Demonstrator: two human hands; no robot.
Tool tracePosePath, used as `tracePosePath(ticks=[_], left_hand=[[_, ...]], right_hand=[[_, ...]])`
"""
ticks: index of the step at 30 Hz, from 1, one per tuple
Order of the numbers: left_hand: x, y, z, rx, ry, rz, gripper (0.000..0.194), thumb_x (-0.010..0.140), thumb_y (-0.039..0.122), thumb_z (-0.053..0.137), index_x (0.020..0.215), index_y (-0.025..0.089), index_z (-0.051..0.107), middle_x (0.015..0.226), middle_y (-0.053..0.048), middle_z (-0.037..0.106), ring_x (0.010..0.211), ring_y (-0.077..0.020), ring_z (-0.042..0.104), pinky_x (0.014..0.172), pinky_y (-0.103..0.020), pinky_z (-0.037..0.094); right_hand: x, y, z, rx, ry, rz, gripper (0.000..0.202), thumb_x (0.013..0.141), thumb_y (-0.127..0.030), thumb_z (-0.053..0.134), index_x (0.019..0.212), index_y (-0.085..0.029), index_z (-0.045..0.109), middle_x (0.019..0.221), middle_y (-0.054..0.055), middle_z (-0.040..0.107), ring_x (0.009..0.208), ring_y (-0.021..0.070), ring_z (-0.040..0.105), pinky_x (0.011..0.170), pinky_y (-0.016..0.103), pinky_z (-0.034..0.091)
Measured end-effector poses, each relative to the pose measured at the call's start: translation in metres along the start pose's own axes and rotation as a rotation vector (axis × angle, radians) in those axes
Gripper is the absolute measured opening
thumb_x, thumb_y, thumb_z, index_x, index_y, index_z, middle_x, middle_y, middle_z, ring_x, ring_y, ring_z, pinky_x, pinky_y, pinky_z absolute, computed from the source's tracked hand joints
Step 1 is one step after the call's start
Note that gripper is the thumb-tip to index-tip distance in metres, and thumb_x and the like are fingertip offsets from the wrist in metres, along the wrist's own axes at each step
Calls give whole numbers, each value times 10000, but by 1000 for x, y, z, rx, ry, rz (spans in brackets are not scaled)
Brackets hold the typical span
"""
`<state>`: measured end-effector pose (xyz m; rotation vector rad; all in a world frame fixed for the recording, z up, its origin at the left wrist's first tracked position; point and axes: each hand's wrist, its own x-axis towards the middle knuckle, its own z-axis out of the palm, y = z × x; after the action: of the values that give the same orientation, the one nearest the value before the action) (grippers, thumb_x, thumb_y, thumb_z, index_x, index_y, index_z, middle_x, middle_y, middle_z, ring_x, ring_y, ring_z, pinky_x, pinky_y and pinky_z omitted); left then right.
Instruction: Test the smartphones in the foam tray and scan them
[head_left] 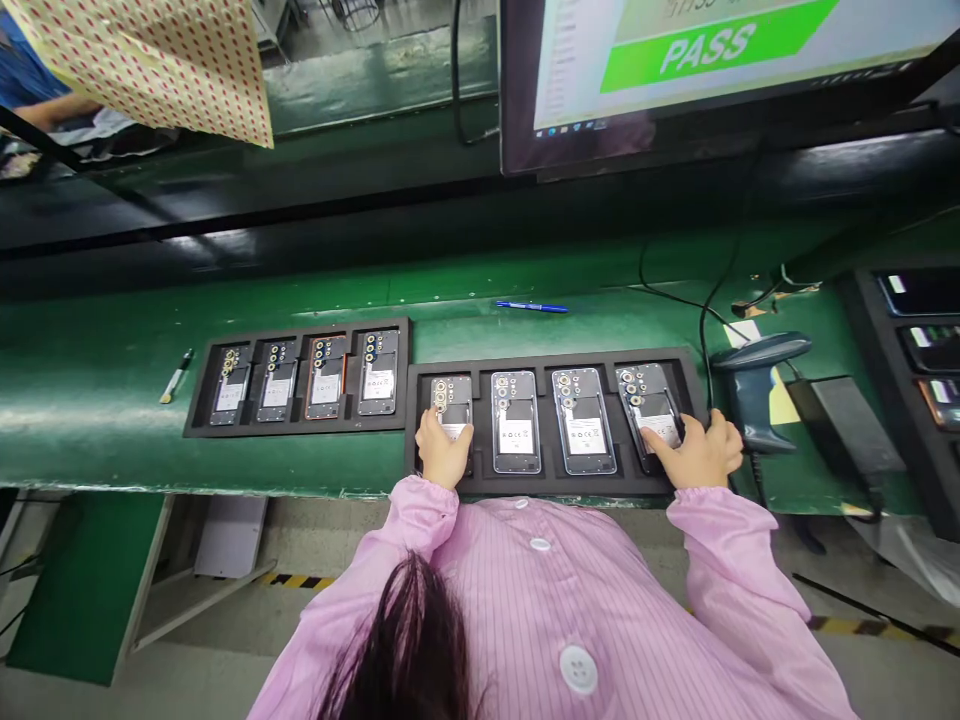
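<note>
A black foam tray (pixel 550 483) with several phone bodies in its slots lies at the bench's front edge. My left hand (pixel 444 450) is on its leftmost phone (pixel 452 392), thumb and fingers spread over the lower part. At the other end, my right hand (pixel 699 452) has its thumb on the rightmost phone (pixel 643 390) and its fingers over the tray's right rim. Between them lie two phones with pale edges, the left one (pixel 516 422) and the right one (pixel 585 420). A second black tray (pixel 296 428) with several phones, one orange-edged (pixel 325 378), adjoins on the left.
A blue pen (pixel 532 307) lies behind the trays, a brush (pixel 176 378) at the far left. On the right are a scanner (pixel 757 390), cables, a dark box (pixel 847 425) and another tray of phones (pixel 900 420). A monitor (pixel 690 130) showing PASS stands behind.
</note>
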<state>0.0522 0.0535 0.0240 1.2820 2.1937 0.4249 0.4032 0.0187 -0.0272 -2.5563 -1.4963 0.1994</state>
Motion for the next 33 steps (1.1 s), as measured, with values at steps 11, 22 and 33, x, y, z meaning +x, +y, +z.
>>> tracePosePath(ticks=[11,22,33], left_hand=[[14,20,31,374,306,72,714,699,379,561,1308,54,374,1258,-210,463,1116,-357,425,897,-490,378],[20,20,40,436,373,62,687,745,458,522,1302,76,401,1245,-203,461,1085,-364,429,859,-495,377],[5,7,17,336,176,166,740,666,318,608,1281,-5,353,1229,-234,491,1154,-337,459,999,-458,331]], right_hand=[[17,-32,-9,-75,61,-158,842,639,-736,520,1129,-52,489,1348,309,306,1246,407,265,912,566,273],[21,-50,-9,-39,77,-118,779,698,-622,512,1183,-17,442,1360,338,283,1245,416,276,911,535,276],[19,-38,-19,-2,-84,-130,809,616,-537,612,1211,-15,446,1407,306,229,1277,398,242,958,519,277]])
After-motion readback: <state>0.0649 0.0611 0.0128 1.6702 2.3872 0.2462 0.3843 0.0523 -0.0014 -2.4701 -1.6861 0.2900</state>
